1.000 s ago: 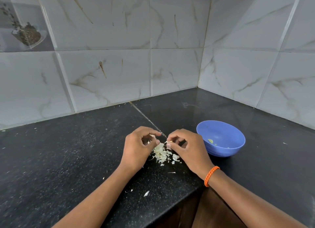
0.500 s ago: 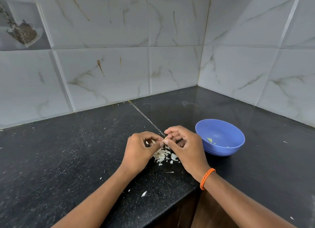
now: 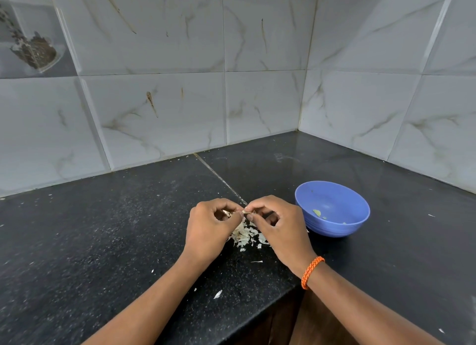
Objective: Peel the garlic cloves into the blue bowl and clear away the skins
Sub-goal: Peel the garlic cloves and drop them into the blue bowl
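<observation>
Both hands, left [image 3: 208, 228] and right [image 3: 278, 228], pinch one garlic clove [image 3: 244, 212] above papery skins [image 3: 247, 235].

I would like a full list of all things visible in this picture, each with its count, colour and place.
blue bowl: one, blue, on the counter right of the hands; a few small pale green bits inside.
garlic clove: one, pale, pinched between the fingertips of both hands; mostly hidden.
garlic skins: one loose pile, whitish, on the counter under the hands; some stray flakes nearer the front edge.
counter: one, black speckled stone, fills the corner.
wall tiles: many, white marbled, behind and to the right.
bracelet: one, orange, on the right wrist.
left hand: fingers curled, holds the clove.
right hand: pinches the clove.
</observation>
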Demonstrator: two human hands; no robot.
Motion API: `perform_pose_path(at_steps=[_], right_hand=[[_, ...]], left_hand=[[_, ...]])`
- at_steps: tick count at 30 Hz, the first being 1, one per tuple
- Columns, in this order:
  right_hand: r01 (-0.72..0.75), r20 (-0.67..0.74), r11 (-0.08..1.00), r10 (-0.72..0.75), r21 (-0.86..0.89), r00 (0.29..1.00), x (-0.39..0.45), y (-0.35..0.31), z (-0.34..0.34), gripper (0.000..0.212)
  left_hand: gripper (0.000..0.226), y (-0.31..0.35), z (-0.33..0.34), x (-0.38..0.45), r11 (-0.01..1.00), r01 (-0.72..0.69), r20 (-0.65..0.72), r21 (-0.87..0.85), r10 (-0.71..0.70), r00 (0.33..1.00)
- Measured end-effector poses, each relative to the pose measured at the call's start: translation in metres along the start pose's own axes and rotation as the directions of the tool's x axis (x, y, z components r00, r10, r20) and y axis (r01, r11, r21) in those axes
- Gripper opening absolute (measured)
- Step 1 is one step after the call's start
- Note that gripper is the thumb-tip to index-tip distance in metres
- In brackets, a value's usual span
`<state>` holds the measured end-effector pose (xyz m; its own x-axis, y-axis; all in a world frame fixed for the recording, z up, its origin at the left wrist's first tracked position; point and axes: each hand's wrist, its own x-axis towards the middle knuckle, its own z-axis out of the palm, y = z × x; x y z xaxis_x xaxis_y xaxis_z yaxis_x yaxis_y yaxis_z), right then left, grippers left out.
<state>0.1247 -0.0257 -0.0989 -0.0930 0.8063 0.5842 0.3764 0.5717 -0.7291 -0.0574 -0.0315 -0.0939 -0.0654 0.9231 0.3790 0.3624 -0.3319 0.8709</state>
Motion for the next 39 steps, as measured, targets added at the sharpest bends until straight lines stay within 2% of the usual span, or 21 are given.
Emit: perform_pose_path(at_steps=[6,15,20,25,29,32,36,39], right_hand=[[-0.026,0.010,0.999,0.026,0.039,1.000,0.000,-0.001,0.000,0.010],[0.092,0.001,0.993,-0.092,-0.076,0.996,-0.002,0.000,0.004,0.013],[0.122,0.007,0.990,-0.122,-0.067,0.993,-0.001,-0.001,0.003,0.012],[-0.006,0.007,0.996,0.006,0.084,1.000,-0.001,-0.001,0.002,0.012],[-0.122,0.045,0.954,0.114,0.275,0.992,0.001,-0.001,0.000,0.014],[-0.144,0.042,0.952,0.137,0.271,0.990,0.001,-0.001,0.000,0.017],[-0.156,0.015,0.951,0.157,0.268,0.987,0.002,-0.002,-0.001,0.018],[-0.135,-0.005,0.966,0.140,0.221,0.990,0.002,-0.001,-0.001,0.019]], left_hand=[[0.018,0.003,0.000,-0.001,0.999,-0.009,-0.048,0.034,0.011,0.999],[0.017,0.012,0.002,-0.009,0.976,-0.031,-0.112,0.214,0.057,0.992],[0.012,0.016,0.004,-0.009,0.950,-0.045,-0.147,0.308,0.094,0.985],[0.015,0.015,0.002,-0.006,0.974,-0.043,-0.106,0.224,0.069,0.992],[0.016,0.012,0.002,-0.003,0.998,-0.001,-0.045,0.069,0.004,0.999],[0.016,0.013,0.001,-0.004,1.000,0.012,-0.011,0.027,-0.012,1.000],[0.026,0.017,0.000,-0.006,1.000,0.010,-0.020,-0.002,-0.010,1.000],[0.018,0.016,-0.001,-0.005,1.000,-0.003,-0.045,-0.013,0.002,0.999]])
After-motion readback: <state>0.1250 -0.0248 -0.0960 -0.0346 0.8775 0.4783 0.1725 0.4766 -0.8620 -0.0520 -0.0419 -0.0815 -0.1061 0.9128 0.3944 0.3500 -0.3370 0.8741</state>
